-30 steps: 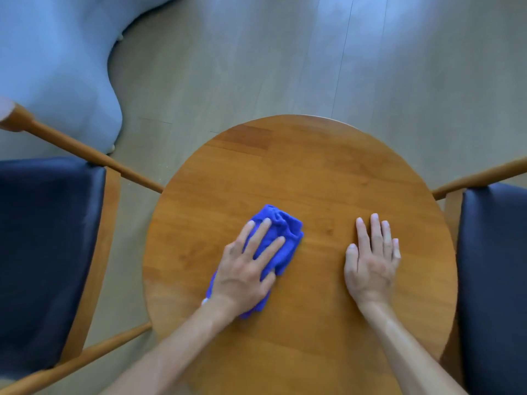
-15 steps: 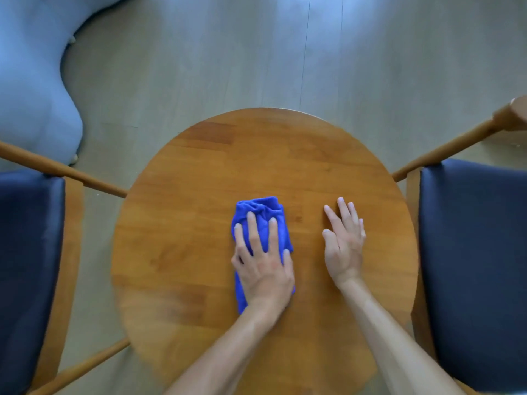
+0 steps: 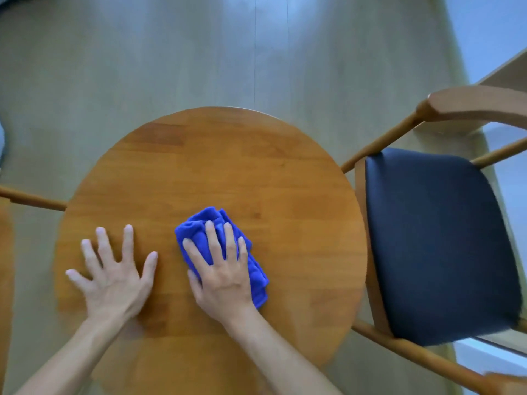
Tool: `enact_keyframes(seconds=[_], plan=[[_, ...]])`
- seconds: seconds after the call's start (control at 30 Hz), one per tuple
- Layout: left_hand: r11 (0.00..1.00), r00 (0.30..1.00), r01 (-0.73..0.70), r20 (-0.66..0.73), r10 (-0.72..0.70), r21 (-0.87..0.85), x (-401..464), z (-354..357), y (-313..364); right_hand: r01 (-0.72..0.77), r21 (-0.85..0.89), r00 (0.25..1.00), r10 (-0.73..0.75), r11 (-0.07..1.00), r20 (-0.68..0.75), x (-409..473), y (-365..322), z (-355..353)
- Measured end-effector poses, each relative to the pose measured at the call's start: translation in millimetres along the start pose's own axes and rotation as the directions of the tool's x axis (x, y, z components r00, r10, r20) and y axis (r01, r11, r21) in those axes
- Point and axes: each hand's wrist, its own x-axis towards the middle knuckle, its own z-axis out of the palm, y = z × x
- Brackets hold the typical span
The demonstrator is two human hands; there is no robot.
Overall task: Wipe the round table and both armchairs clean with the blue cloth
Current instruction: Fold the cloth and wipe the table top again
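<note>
Cloth (image 3: 225,252), blue and bunched into a folded wad, sits on the round table (image 3: 228,166) a bit right of centre and toward the near half. Long axis runs from far-left to near-right; far end is a crumpled bulge, near-right end shows stacked folded edges. Right hand (image 3: 222,277) lies flat on top, fingers straight and slightly spread, pressing the cloth down, fingertips pointing to the far side. Not curled round it. Left hand (image 3: 112,280) is flat on bare wood just left of the cloth, fingers splayed wide, palm down, not touching the cloth. Armchair (image 3: 439,246) with dark seat stands close on the right; another chair's wooden arm (image 3: 31,199) pokes in at left.
</note>
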Motion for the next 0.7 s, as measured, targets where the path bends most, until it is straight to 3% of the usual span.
enact_keyframes(seconds=[0.07, 0.1, 0.13, 0.2, 0.27, 0.33, 0.4, 0.43, 0.5, 0.57, 0.63, 0.7], plan=[[1.000, 1.000, 0.018, 0.007, -0.018, 0.016, 0.8, -0.1, 6.2, 0.188, -0.037, 0.982, -0.188, 0.981, 0.012, -13.5, 43.6, -8.4], [0.999, 1.000, 0.023, 0.009, -0.023, 0.023, 1.7, -0.1, 6.5, 0.192, -0.069, 0.981, -0.192, 0.979, 0.008, -17.6, 72.4, -15.5], [0.999, 1.000, 0.022, 0.006, -0.023, 0.033, 2.5, 0.2, 5.3, 0.115, -0.091, 0.993, -0.116, 0.989, -0.013, -21.2, 102.5, -24.8], [0.999, 1.000, 0.014, -0.012, -0.014, 0.046, 3.2, 0.1, 2.1, -0.192, -0.101, 0.979, 0.182, 0.976, -0.096, -30.6, 158.2, -45.1], [0.998, 1.000, 0.012, -0.011, -0.011, 0.057, 3.1, -0.3, 0.1, -0.474, -0.080, 0.876, 0.460, 0.877, -0.148, -39.7, 195.1, -62.3], [0.997, 1.000, 0.019, 0.014, -0.020, 0.072, 4.2, -2.2, 0.3, -0.675, 0.012, 0.725, 0.666, 0.738, -0.177, -38.4, 200.1, -67.6], [0.998, 0.999, 0.027, 0.037, -0.029, 0.058, 4.9, -4.6, 1.9, -0.784, 0.058, 0.590, 0.772, 0.618, -0.237, -25.8, 171.7, -59.8], [0.999, 0.999, 0.029, 0.041, -0.030, 0.046, 5.4, -5.7, 1.9, -0.777, 0.053, 0.598, 0.761, 0.628, -0.251, -20.3, 144.9, -52.1], [0.999, 0.998, 0.032, 0.058, -0.034, 0.029, 7.0, -8.6, 0.4, -0.629, 0.043, 0.752, 0.622, 0.776, -0.219, -19.6, 72.7, -31.7], [0.999, 0.996, 0.032, 0.079, -0.033, 0.020, 7.7, -13.1, -2.3, -0.323, 0.057, 0.938, 0.328, 0.945, -0.116, -36.1, 0.2, -11.8], [1.000, 0.996, 0.019, 0.082, -0.021, 0.024, 7.6, -18.7, -4.9, -0.017, 0.103, 0.998, 0.023, 0.994, -0.056, -58.0, -32.3, -5.0], [1.000, 0.995, 0.003, 0.100, -0.005, 0.026, 8.6, -23.8, -5.6, 0.190, 0.126, 0.982, -0.186, 0.974, -0.042, -71.9, -9.3, -10.1]])
